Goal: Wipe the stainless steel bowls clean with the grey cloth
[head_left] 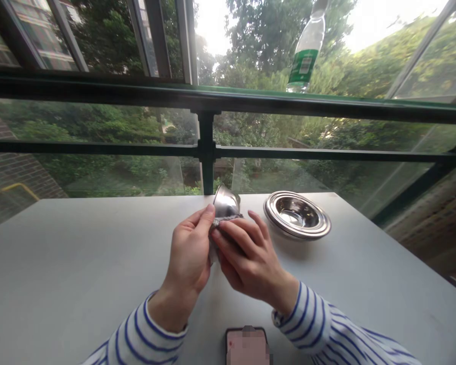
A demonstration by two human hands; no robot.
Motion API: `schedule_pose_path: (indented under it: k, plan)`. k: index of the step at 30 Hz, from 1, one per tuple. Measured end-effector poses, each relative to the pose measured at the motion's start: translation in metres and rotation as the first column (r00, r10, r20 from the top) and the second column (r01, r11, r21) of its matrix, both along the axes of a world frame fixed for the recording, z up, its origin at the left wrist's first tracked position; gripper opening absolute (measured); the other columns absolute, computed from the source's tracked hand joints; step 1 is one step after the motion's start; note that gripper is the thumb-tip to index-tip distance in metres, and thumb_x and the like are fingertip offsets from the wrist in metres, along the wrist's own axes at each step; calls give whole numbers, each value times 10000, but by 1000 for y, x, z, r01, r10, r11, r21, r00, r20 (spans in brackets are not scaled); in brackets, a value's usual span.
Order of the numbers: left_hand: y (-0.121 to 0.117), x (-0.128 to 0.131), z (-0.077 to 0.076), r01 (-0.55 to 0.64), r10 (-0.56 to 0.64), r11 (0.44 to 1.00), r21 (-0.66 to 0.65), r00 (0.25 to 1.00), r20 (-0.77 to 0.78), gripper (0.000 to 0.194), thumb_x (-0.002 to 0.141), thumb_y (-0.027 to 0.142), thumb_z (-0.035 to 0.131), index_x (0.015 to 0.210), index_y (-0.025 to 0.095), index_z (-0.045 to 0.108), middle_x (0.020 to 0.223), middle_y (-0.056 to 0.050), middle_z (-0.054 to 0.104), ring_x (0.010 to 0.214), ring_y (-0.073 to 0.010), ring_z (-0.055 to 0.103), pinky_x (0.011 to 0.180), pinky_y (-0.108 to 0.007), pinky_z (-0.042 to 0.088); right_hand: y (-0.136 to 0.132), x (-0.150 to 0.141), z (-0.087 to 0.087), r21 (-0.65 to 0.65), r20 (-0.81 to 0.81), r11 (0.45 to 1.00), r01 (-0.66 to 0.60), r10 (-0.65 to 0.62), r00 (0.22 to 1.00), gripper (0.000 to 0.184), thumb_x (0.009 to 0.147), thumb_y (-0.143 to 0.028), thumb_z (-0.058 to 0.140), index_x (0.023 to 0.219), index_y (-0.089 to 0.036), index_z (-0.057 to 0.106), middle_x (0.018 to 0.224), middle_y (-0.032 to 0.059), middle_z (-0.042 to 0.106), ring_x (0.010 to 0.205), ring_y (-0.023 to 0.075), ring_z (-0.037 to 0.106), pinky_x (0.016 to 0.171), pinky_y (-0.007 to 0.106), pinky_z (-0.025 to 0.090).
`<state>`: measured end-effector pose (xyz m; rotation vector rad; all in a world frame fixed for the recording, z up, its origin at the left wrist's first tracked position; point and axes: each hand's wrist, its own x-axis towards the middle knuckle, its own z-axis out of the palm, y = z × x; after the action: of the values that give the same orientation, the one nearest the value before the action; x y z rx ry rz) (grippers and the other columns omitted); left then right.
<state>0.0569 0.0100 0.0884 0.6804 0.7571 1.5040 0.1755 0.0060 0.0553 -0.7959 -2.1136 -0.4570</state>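
Note:
My left hand (190, 251) grips a small shiny steel bowl (225, 202) that is tipped on its side above the white table (79, 263). My right hand (247, 256) presses a grey cloth (223, 221) against the bowl's lower side, fingers curled around the cloth. Both hands meet at the middle of the table. A second, wider steel bowl (297, 214) sits upright on the table just to the right of my right hand, apart from it.
A phone (247, 346) lies at the table's near edge between my striped sleeves. A plastic water bottle with a green label (306, 53) stands on the green railing (251, 99) beyond the table. Windows and trees lie behind.

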Motion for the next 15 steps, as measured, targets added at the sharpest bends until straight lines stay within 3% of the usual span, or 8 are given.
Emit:
schedule_pose_path:
  k: [2,7,12,15]
  plan:
    - [-1,0,0,2,-2,1000,-4,1000,5,172,681,249,700,789,115,702,634,-25,670,626,-142,633,608,-236,503,0,1,1,-12,-12,1000,28,-28,1000,363,845,-232,484,1204,-208,534,1174,71,574,1101,234,471,1069,516,206]
    - [-3,3,0,23,-23,1000,-18,1000,20,121,748,209,633,808,125,696,672,-25,678,627,-121,629,579,-197,489,1,4,4,-86,-129,993,85,-95,987,370,854,-192,438,1210,-147,528,1172,121,547,1091,252,461,979,488,349]
    - [-1,-2,2,-28,32,997,-73,998,50,123,738,229,648,738,112,682,621,-29,672,560,-107,614,539,-181,476,-2,0,-6,69,33,997,-36,34,999,366,830,-190,495,1193,-169,539,1140,83,599,1081,232,484,1060,521,222]
    - [-2,0,2,-9,14,998,-66,997,72,120,739,219,646,776,113,689,672,-39,690,608,-114,629,575,-187,485,1,2,-2,45,7,999,24,-24,1000,366,834,-206,486,1196,-173,534,1147,84,596,1071,233,493,1055,527,224]
